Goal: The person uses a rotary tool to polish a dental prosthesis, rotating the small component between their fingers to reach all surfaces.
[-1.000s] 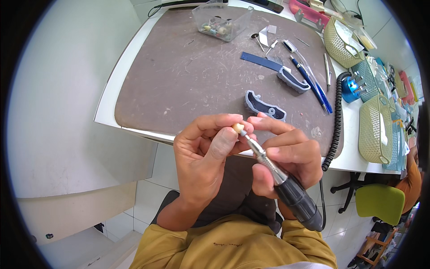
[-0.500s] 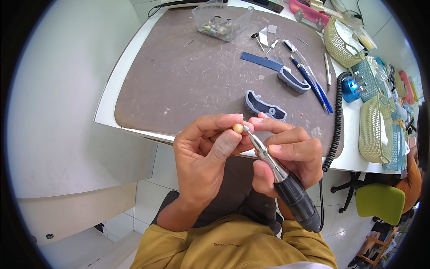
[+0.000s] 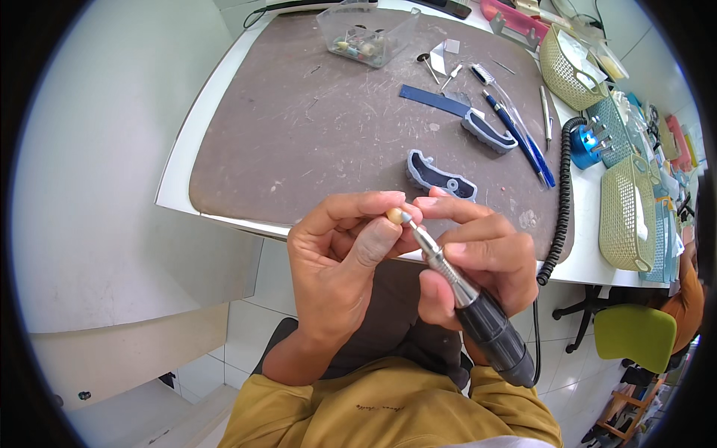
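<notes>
Between the thumb and fingers of my left hand (image 3: 340, 246) is pinched a small yellowish, tooth-coloured piece (image 3: 393, 215), probably a dental crown; its exact shape is too small to tell. My right hand (image 3: 485, 254) grips a rotary handpiece (image 3: 467, 299) with a silver nose and black body. The pale blue pointed polishing tip (image 3: 405, 217) at its end meets the piece. Fingertips of both hands come close together there. Just beyond them on the mat lies a grey-blue dental arch model (image 3: 441, 178), and farther right a second arch model (image 3: 489, 133).
On the brown mat (image 3: 284, 127) stand a clear box (image 3: 366, 37) of small burs, a blue strip (image 3: 433, 99), a brush (image 3: 485, 75) and blue pens (image 3: 515, 134). A coiled black cord (image 3: 559, 201), a blue bur holder (image 3: 588, 145) and woven baskets (image 3: 626, 213) line the right side.
The handpiece has shifted very slightly, its tip still against the small piece. Both hands keep their grips and nearly the same place.
</notes>
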Action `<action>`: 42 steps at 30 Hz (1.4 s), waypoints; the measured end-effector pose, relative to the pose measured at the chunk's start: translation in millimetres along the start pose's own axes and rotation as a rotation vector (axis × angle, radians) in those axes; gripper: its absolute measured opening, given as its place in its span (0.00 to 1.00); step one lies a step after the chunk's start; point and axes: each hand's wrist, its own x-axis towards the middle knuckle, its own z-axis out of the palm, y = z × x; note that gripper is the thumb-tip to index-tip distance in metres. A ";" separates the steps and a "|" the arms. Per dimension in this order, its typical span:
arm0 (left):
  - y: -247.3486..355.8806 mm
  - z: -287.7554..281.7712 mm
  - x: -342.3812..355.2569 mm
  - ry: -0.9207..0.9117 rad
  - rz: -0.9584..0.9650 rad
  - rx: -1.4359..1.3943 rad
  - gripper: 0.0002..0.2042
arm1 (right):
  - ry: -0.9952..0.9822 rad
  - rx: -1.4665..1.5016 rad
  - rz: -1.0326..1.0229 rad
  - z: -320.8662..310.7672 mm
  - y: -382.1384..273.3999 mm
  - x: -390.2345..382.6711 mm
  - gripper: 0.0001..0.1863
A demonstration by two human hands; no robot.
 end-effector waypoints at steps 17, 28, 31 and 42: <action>-0.2 -3.9 1.3 -0.039 0.009 -0.072 0.07 | -0.018 -0.003 -0.023 -1.1 0.2 2.4 0.16; 0.0 -3.9 1.5 -0.050 0.006 -0.083 0.07 | -0.019 -0.015 -0.025 0.1 -0.9 1.9 0.16; -0.5 -3.2 1.4 -0.055 0.004 -0.093 0.07 | 0.017 0.000 0.035 0.1 -1.1 2.0 0.16; -1.4 -4.3 1.8 -0.074 0.031 -0.094 0.07 | -0.053 -0.019 -0.030 -1.5 -0.4 2.1 0.16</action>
